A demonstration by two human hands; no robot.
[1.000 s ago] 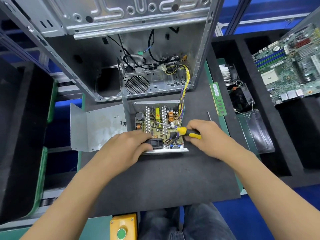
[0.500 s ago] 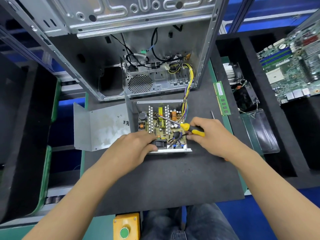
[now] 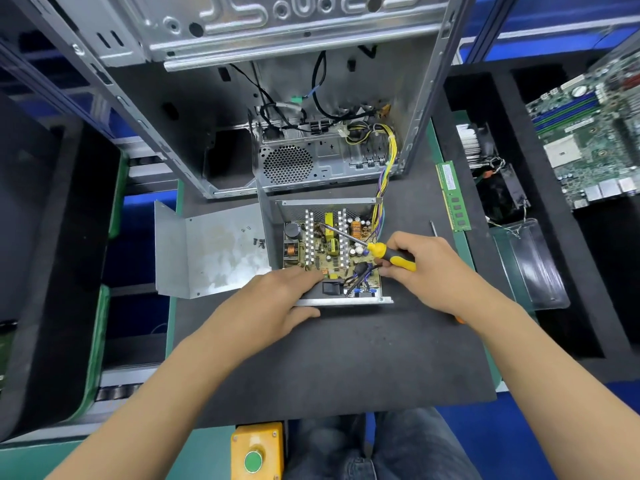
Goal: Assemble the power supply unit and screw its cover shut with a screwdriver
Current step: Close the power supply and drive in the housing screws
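One metal cover (image 3: pixel 211 251) lies left with a few loose screws (image 3: pixel 258 241). One left hand (image 3: pixel 273 303) rests flat-fingered on the single open power supply unit (image 3: pixel 330 251) at mat centre. One right hand (image 3: pixel 420 268) grips one screwdriver (image 3: pixel 377 249), its tip now deeper across the board than before.

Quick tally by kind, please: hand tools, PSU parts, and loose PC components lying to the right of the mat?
Hand tools: 2, the screwdriver and a thin bit
PSU parts: 2, the open PSU and its cover
Loose PC components: 3, RAM stick, cooler, motherboard
Total: 7
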